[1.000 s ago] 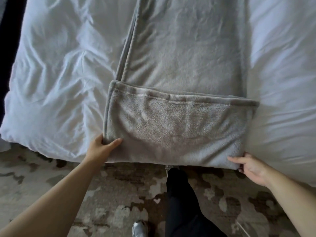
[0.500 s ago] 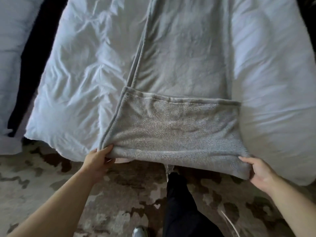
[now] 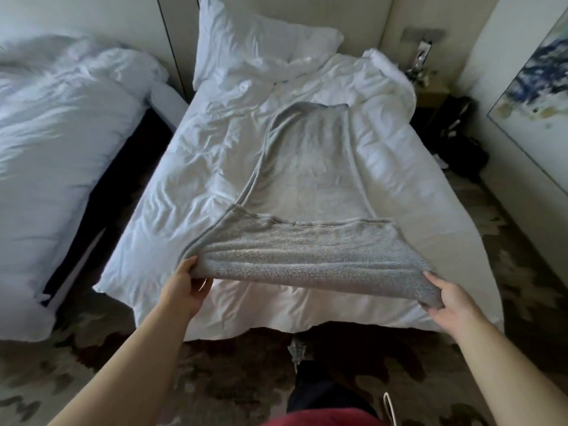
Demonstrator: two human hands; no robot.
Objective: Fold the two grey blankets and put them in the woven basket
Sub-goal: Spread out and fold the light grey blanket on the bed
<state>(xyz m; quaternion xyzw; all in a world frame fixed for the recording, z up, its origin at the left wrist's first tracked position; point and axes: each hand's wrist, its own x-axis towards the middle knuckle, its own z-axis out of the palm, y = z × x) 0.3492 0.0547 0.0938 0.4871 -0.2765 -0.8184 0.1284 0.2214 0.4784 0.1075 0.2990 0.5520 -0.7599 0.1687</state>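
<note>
White bed (image 3: pixel 196 167) carries the grey blanket (image 3: pixel 307 250) running toward 12 o'clock; left hand (image 3: pixel 184 290) and right hand (image 3: pixel 451 305) each grasp a lifted near corner.

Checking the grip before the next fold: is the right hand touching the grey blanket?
Touching. The head view shows the right hand gripping the raised near corner of the grey blanket.

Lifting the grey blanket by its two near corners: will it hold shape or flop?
Likely floppy: the grey blanket sags between the left hand and right hand. Probably light, since corner grips alone carry its raised end. Its fleecy pile may drag on the white duvet rather than slide.
</note>
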